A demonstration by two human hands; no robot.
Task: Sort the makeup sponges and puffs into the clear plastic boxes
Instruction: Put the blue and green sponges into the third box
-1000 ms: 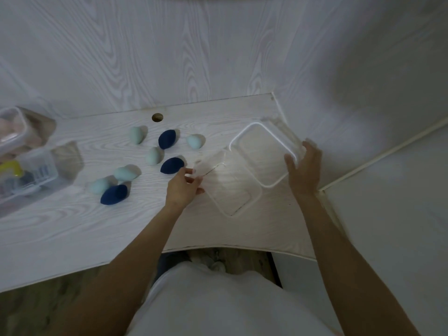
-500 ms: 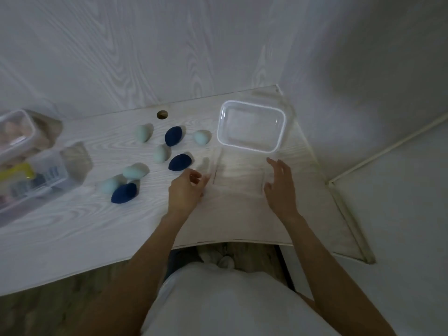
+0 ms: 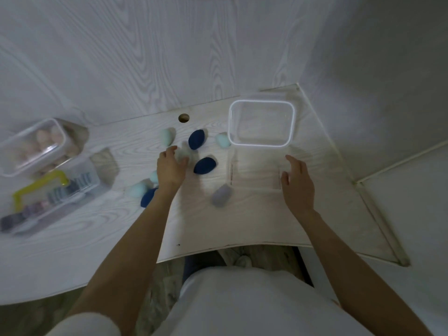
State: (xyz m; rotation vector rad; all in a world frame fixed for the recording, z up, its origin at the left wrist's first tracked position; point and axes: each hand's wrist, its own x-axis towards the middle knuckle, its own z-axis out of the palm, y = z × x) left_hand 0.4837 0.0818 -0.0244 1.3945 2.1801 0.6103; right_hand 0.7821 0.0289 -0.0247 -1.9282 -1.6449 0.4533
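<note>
Mint and dark blue egg-shaped sponges lie scattered left of centre on the pale wooden table (image 3: 97, 251). My left hand (image 3: 171, 166) curls its fingers and thumb round a pale mint sponge (image 3: 181, 154). Dark blue sponges (image 3: 196, 139) (image 3: 204, 165) lie just to its right. A blurred grey sponge (image 3: 221, 195) sits nearer me. A clear box with a white rim (image 3: 289, 141) stands open at the far right. In front of it lies a flat clear plastic piece (image 3: 254, 175), a lid or a low box. My right hand (image 3: 297, 185) hovers relaxed over its right edge.
Two closed clear boxes stand at the far left: one with pinkish puffs (image 3: 36, 146), one with a yellow handle (image 3: 48, 197). A round cable hole (image 3: 183, 118) sits near the back wall. Walls close off the back and the right; the table's front edge curves inward.
My left hand left the flat clear piece and moved left and away onto the pale mint sponge. The right hand let go of the white-rimmed box and pulled back. A grey sponge has appeared.
</note>
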